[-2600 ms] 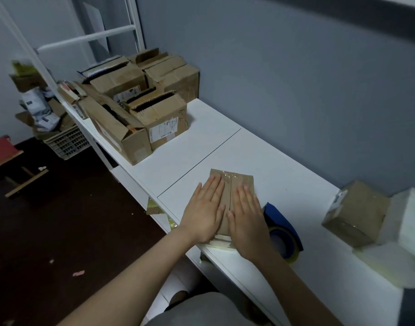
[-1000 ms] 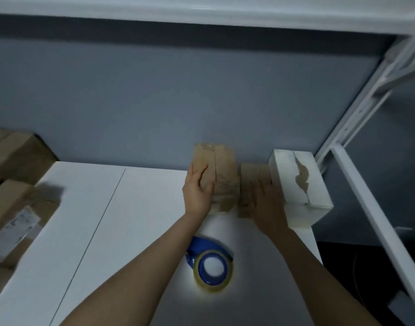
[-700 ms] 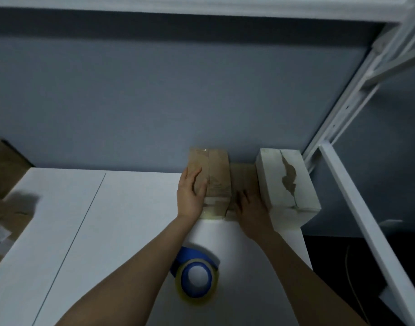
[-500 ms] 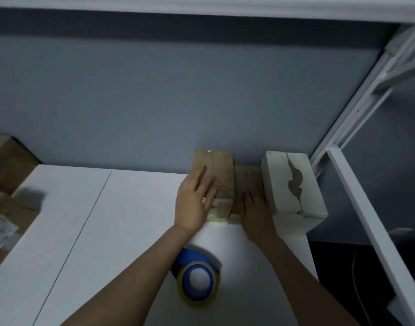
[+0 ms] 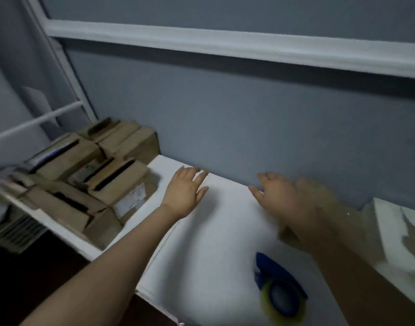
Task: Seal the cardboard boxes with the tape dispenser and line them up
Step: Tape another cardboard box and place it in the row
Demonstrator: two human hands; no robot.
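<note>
Head view. The left hand [image 5: 184,192] and the right hand [image 5: 280,200] reach across the white counter [image 5: 213,243], fingers straight and spread, holding nothing; contact with the surface cannot be told. A blurred brown sealed box [image 5: 326,196] sits just behind the right hand, beside a white box [image 5: 394,231]. The tape dispenser [image 5: 280,290] lies near the front edge. Open cardboard boxes [image 5: 96,177] crowd the left end.

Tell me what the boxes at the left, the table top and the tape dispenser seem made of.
Boxes: matte brown cardboard, with folded flaps and paper labels.
Table top: smooth white board, perhaps laminate; faint sheen.
Tape dispenser: blue, likely plastic, holding a yellowish tape roll; blur hides its finish.
</note>
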